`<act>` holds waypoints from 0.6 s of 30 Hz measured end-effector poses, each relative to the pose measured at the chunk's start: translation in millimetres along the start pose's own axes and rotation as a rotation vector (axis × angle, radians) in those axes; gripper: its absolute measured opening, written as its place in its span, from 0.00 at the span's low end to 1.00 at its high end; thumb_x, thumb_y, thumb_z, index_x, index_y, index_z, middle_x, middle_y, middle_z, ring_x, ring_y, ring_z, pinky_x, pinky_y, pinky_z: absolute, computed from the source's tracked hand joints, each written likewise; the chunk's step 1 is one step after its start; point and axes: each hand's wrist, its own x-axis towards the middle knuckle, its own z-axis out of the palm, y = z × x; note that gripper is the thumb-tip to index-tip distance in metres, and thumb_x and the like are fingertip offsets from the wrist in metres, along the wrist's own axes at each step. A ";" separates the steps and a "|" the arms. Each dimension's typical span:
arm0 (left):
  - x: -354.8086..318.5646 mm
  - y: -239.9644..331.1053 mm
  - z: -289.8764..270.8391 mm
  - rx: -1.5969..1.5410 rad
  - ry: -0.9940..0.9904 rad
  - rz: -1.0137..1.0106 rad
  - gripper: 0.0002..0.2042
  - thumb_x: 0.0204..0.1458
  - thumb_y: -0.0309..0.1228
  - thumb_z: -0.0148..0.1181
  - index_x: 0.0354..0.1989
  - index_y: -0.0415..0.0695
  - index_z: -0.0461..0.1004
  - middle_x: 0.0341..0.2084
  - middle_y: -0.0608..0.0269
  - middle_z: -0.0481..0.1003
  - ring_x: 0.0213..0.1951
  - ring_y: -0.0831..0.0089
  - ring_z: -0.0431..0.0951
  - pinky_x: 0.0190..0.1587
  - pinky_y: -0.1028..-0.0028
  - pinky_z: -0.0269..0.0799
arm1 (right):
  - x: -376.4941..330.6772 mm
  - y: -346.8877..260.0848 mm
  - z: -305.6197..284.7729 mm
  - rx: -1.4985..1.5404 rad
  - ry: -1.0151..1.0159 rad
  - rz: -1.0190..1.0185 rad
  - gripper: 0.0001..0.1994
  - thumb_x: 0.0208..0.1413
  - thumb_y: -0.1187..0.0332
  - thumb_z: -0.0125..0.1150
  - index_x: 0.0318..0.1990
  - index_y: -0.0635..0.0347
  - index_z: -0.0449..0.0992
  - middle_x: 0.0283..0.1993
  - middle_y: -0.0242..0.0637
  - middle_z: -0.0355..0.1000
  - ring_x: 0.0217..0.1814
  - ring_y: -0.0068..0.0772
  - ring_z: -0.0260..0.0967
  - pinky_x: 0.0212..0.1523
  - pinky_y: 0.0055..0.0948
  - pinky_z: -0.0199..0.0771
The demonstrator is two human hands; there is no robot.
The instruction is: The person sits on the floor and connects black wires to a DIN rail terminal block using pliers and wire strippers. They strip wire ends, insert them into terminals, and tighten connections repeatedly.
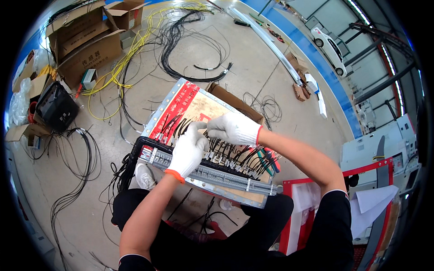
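My left hand [190, 149], in a white knit glove with an orange cuff, hovers over a row of short black wires [228, 153]. From the right comes my right hand [235, 129], gloved in white too, its closed fingertips nearly meeting those of the left. Both hands are pinched; what lies between the fingers is too small to make out. Many of the wires end in light-coloured tips or tags. Along their near side runs a grey terminal strip [217, 177]. Beneath is a metal-edged wooden box [211, 107] with red printed tape [174, 110].
Pliers with red and teal handles [274, 163] rest right of the wires. A thick black cable bundle [129, 169] hangs off the box's left side. Cardboard boxes [90, 54], yellow cable [118, 74] and black coils [169, 54] lie on the floor. A red-edged frame [289, 217] stands at right.
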 end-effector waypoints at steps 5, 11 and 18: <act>-2.8 10.3 -1.9 -0.012 -0.001 -0.072 0.19 0.57 0.23 0.52 0.57 0.42 0.68 0.27 0.54 0.79 0.33 0.59 0.81 0.40 0.63 0.75 | -2.9 -12.9 0.6 -0.311 0.049 -0.099 0.05 0.57 0.65 0.57 0.36 0.55 0.74 0.27 0.45 0.73 0.31 0.52 0.74 0.33 0.47 0.72; -3.8 12.4 -0.8 0.001 0.011 -0.029 0.22 0.55 0.21 0.50 0.60 0.44 0.66 0.26 0.54 0.78 0.32 0.60 0.81 0.39 0.63 0.75 | -8.4 -11.5 12.2 -0.245 0.016 0.009 0.07 0.60 0.61 0.56 0.38 0.53 0.74 0.28 0.46 0.73 0.31 0.53 0.74 0.32 0.48 0.72; -9.7 14.8 -11.1 0.242 -0.138 -0.033 0.11 0.59 0.34 0.55 0.44 0.41 0.78 0.30 0.52 0.80 0.35 0.58 0.81 0.41 0.63 0.74 | -30.4 -5.7 14.4 -0.150 0.021 0.044 0.11 0.64 0.56 0.51 0.40 0.52 0.74 0.29 0.47 0.74 0.31 0.54 0.74 0.33 0.49 0.73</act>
